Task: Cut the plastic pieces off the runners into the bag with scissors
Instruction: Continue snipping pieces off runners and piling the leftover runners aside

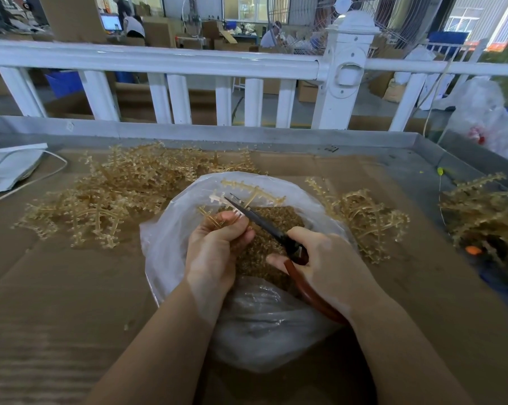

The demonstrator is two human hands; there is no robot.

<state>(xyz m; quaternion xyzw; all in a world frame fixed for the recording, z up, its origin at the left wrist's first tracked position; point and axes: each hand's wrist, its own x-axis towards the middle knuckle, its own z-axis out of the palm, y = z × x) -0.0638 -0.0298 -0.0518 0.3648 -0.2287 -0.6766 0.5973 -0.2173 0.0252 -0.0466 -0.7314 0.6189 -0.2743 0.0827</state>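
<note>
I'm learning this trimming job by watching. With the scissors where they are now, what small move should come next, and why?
Probably close the blades. The right hand holds the brown-handled black scissors with blades parted at the pale amber plastic runner, which the left hand grips over the open clear plastic bag. Amber cut pieces already lie inside, so a snipped piece should drop in.

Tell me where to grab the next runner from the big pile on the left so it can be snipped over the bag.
Judging by the runner held now, grip the bare central stem of one atop the pile, from the near side. The left hand then leaves the side branches free for the scissors over the bag.
</note>
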